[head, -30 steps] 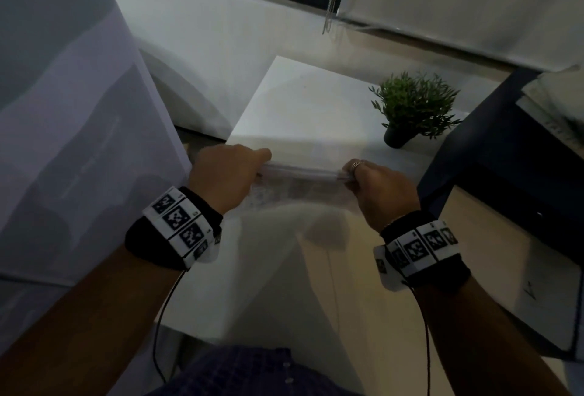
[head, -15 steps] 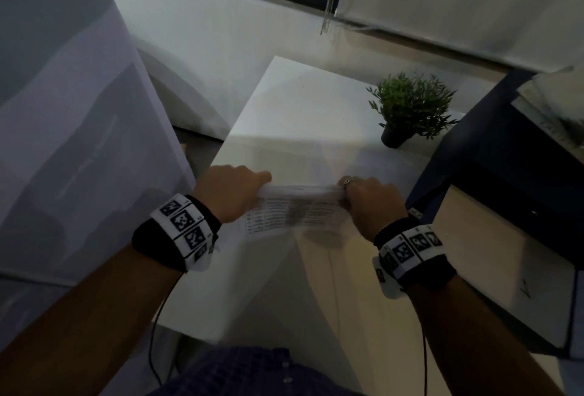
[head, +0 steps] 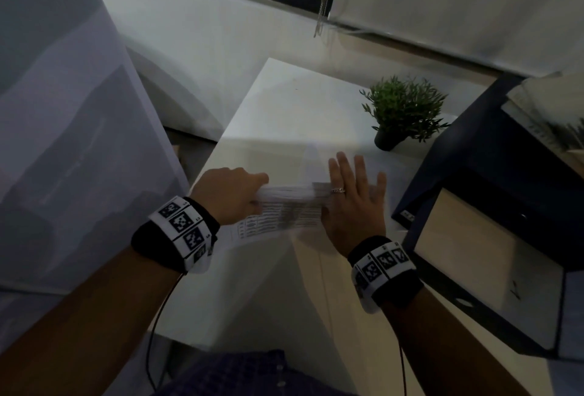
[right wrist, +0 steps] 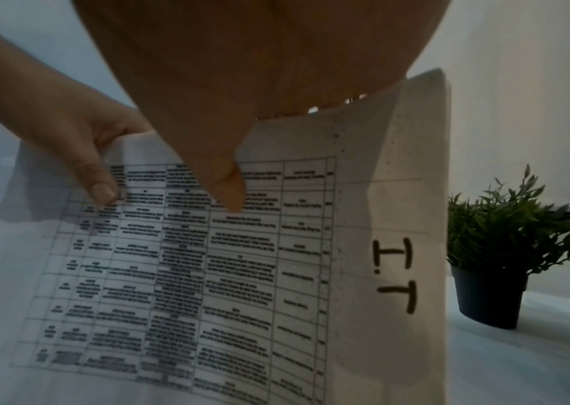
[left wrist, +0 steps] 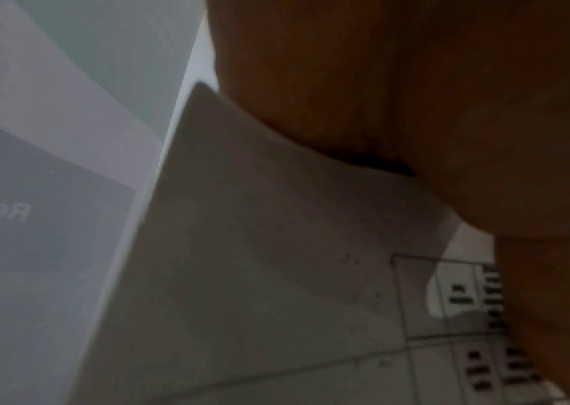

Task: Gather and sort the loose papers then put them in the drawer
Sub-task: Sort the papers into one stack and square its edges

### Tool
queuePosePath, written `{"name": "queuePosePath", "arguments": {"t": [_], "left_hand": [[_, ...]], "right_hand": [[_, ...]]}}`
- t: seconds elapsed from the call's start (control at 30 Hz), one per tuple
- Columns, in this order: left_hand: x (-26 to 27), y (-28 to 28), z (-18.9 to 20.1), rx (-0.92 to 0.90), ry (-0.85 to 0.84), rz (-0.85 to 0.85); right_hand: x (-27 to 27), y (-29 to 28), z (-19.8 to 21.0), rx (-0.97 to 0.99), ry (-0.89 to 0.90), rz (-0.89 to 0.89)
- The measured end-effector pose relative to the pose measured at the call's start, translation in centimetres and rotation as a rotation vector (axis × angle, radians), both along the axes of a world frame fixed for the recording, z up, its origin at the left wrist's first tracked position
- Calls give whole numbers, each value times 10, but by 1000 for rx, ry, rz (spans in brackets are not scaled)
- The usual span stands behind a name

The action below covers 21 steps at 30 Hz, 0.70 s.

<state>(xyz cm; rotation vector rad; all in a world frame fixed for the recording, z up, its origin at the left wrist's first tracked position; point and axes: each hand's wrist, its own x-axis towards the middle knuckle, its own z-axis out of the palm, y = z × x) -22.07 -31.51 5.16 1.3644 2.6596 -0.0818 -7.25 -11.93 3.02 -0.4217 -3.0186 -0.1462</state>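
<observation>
Now that the right hand has let go and spreads flat-fingered against the papers, only the left hand pinches the stack above the table, likely squaring edges

head view downward, wrist views close, sharing papers

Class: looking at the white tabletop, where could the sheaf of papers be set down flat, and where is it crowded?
Free: the far-left stretch of the white tabletop, beyond the left hand and left of the potted plant. Crowded: the right edge, between the plant and the dark blue unit.
</observation>
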Motion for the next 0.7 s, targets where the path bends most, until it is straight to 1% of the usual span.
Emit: {"name": "queuePosePath", "arguments": {"t": [0.1, 0.17, 0.27, 0.37, 0.47, 0.53, 0.6, 0.7], "left_hand": [[6, 11, 1, 0, 2, -25], [12, 23, 1, 8, 30, -36], [21, 41, -2, 10, 51, -34], [27, 55, -2, 29, 40, -17], [29, 63, 0, 56, 50, -26], [27, 63, 0, 94, 37, -33], [19, 56, 2, 151, -9, 1], [-1, 35, 6, 358, -121, 155]], "right_hand": [[-1, 1, -1, -3, -18, -48], [1, 4, 1, -39, 4, -120], [1, 7, 0, -90, -27, -196], [3, 9, 0, -104, 24, -210], [3, 10, -2, -113, -19, -189], [4, 10, -1, -139, 85, -236], [5, 9, 0, -234, 240, -323], [5, 5, -4, -412, 404, -418]]}}
